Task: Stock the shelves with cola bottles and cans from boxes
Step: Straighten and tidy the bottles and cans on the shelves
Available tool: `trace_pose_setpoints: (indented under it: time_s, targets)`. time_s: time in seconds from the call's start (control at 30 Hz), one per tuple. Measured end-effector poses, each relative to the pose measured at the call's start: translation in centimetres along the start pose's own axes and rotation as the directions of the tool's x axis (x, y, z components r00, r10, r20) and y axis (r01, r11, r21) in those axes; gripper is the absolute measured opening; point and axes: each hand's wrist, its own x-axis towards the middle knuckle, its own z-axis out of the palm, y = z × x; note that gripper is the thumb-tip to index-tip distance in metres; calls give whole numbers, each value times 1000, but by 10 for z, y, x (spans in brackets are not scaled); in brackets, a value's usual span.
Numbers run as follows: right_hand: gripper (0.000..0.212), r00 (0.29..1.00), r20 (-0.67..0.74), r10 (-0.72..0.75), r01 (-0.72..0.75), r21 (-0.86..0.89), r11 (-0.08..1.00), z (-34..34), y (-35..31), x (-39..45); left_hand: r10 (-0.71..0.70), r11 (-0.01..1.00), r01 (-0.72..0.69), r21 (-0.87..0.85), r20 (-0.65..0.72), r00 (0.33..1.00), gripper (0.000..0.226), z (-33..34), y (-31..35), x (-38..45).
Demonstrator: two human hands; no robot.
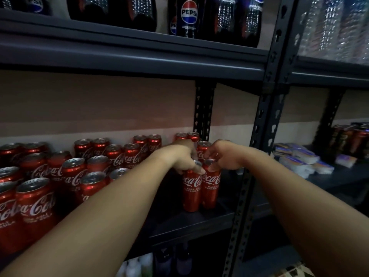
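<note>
The left hand (pixel 182 156) grips the top of one tall red can (pixel 192 189) from above, fingers curled round its rim; the right hand (pixel 221 156) holds the top of a second can (pixel 211 186) touching it. Both cans stand upright on the dark shelf (pixel 199 220) directly beneath the hands and read "Coca-Cola". Left of the left forearm stand rows of Coca-Cola cans (pixel 75 172). Above the hands, on the upper shelf, dark bottles (pixel 188 17) read "PEPSI". Right of the right arm lie white packets (pixel 299 158).
</note>
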Motion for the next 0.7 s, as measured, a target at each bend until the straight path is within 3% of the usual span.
trace_pose_setpoints:
  time_s: [0.17, 0.33, 0.63, 0.7]
  targets:
    - [36, 994, 96, 53, -35, -180, 983, -15, 2, -14, 6, 1000, -6, 5, -6, 1000, 44, 14, 17, 7]
    - [28, 992, 92, 86, -50, -340, 939, -21, -14, -20, 37, 999, -37, 11, -42, 998, 44, 22, 27, 9]
    - [36, 990, 82, 119, -84, -344, 935, -23, -16, -28, 62, 998, -63, -21, -56, 997, 62, 30, 22, 12]
    - [36, 989, 89, 118, -77, -371, 926, -23, -18, -28, 47, 995, -54, -86, -91, 995, 74, 35, 16, 11]
